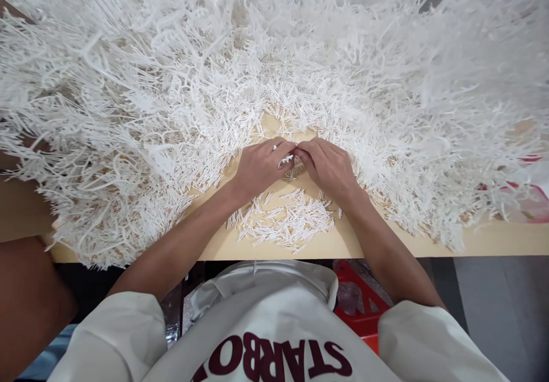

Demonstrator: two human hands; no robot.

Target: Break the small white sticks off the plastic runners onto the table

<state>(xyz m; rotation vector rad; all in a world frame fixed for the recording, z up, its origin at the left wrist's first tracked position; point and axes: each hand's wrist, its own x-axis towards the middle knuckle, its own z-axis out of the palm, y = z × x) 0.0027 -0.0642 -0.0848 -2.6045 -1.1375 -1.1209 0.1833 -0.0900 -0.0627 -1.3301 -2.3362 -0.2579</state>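
Both of my hands meet over the middle of the tan table, fingertips touching. My left hand (pixel 263 164) is closed, with a small white plastic piece (pixel 285 160) showing between its fingers. My right hand (pixel 326 167) is pinched against the left fingertips; whatever it grips is too small to make out. Below the hands lies a small pile of short white sticks (pixel 291 219). More of these sticks, mixed with branching white plastic strands (pixel 167 84), are heaped around the hands on the left, right and far side.
The near edge of the tan table (pixel 493 236) runs in front of my body. A pinkish clear container (pixel 525 202) sits at the right, partly under strands. Another person's arm (pixel 32 302) is at the lower left. Below the table is a red plastic object (pixel 362 307).
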